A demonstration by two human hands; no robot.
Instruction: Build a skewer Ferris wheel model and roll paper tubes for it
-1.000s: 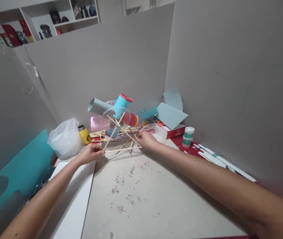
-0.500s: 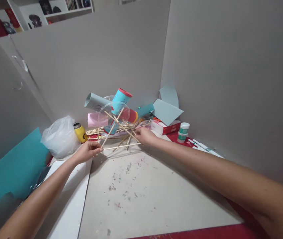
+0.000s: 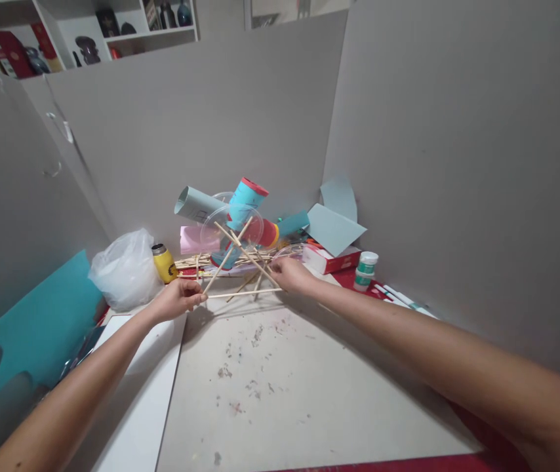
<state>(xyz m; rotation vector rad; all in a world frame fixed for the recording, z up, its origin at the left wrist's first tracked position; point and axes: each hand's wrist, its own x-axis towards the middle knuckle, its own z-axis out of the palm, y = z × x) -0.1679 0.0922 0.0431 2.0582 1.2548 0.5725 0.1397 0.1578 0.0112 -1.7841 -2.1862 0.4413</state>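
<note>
A wheel model stands at the far end of the board. Coloured paper tubes, among them a blue tube with a red rim, a grey tube and a pink tube, fan out around clear plastic discs. Crossed wooden sticks support it, with a level stick joining their feet at the front. My left hand pinches the frame's lower left corner. At the lower right, my right hand is closed around a slanting stick; its fingertips are partly hidden.
Behind the model lies a pile of thin sticks. To the left are a yellow jar, a plastic bag and a white sheet. Small tubs, a red-and-white box and grey paper stand right. Grey partitions enclose the table.
The view has shifted a little, so the whole scene sits slightly farther right and lower. Both hands keep their hold on the stick frame, and the model looks the same.
</note>
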